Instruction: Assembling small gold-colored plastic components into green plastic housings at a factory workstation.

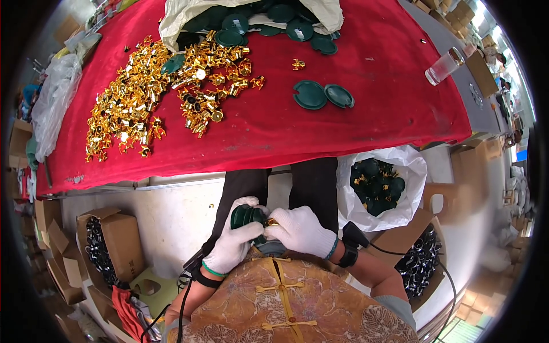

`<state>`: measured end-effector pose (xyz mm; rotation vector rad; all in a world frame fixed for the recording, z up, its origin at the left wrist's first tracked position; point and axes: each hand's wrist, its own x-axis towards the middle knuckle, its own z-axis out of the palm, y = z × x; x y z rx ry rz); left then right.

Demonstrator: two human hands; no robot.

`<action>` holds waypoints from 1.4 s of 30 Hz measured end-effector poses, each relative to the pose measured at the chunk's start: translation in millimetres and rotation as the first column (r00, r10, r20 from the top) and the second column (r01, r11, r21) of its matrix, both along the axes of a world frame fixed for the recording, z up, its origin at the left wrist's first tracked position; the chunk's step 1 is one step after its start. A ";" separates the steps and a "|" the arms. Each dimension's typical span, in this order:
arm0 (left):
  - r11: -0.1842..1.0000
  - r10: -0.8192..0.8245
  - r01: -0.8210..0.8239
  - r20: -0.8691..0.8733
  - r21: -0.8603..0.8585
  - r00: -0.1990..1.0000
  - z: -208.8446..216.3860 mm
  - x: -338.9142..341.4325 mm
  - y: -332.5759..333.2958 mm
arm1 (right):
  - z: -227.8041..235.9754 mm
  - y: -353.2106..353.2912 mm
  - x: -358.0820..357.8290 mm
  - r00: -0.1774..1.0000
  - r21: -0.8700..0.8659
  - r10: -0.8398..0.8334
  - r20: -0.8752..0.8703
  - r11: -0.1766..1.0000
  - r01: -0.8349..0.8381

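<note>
Above my lap, my left hand (233,240), in a white glove, is wrapped round a small stack of dark green round discs (247,216). Beside it my right hand (302,230), gloved too, pinches a small gold-coloured piece (271,222) against the face of the end disc. The fingers hide most of that piece. On the red cloth (274,137) ahead lies a large heap of shiny gold pronged pieces (137,86). Two loose green discs (309,95) rest to the right of the heap, and one gold pronged piece (298,64) lies above them.
A pale sack (326,14) spills green discs at the table's far side. Right of my legs stands a white bag (410,177) holding green discs with gold pieces. Cardboard boxes (123,240) of dark parts flank me. A clear glass (443,67) stands at the far right.
</note>
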<state>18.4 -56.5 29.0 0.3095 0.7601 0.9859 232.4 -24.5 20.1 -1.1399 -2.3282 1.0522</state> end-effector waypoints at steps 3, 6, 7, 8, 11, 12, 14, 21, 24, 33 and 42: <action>0.952 0.037 0.052 -0.281 0.301 0.959 -8.5 2.6 -2.1 | -9.7 -2.5 -4.2 0.985 0.006 -0.015 -0.172 1.000 0.016; 0.777 0.172 0.222 -0.537 0.590 0.826 -10.3 1.9 -0.9 | 4.0 3.8 -4.8 0.886 -0.636 -0.331 -0.326 0.770 0.053; 0.668 0.268 0.322 -0.620 0.671 0.738 -10.7 1.9 0.7 | 10.3 6.7 -3.3 0.815 -0.980 -0.561 -0.146 0.192 -0.043; 0.636 0.302 0.338 -0.628 0.693 0.717 -12.6 2.5 1.7 | 2.9 6.7 3.1 0.821 -0.978 -0.538 -0.191 0.179 -0.110; 0.814 0.154 0.227 -0.575 0.535 0.804 -16.0 4.7 0.5 | -10.6 0.5 2.5 0.874 -0.928 -0.467 -0.133 0.369 0.056; 0.861 0.115 0.182 -0.530 0.475 0.840 -10.9 5.4 0.9 | -7.3 0.7 0.4 0.874 -0.928 -0.467 -0.133 0.368 0.056; 0.967 0.063 0.023 -0.327 0.253 0.943 -5.8 7.8 3.4 | 2.5 1.4 -5.8 0.919 -0.561 -0.374 -0.123 0.790 0.246; 0.992 0.107 -0.104 0.045 -0.073 0.993 -13.8 -1.1 2.7 | -2.1 -1.6 -11.9 0.997 0.074 -0.070 0.027 0.995 0.068; 0.990 0.085 -0.077 0.069 -0.117 0.994 -14.3 -4.2 1.9 | 1.7 0.2 -8.0 0.999 0.095 -0.037 -0.018 0.995 0.039; 0.969 0.037 0.022 0.233 -0.246 0.972 -4.2 -6.8 2.3 | -1.4 -1.1 -1.1 0.997 0.239 0.045 0.060 0.969 -0.058; 1.000 0.011 -0.010 -0.045 0.026 0.999 5.7 3.8 -0.3 | -4.7 -2.5 -7.2 0.941 -0.237 -0.170 -0.293 0.966 0.101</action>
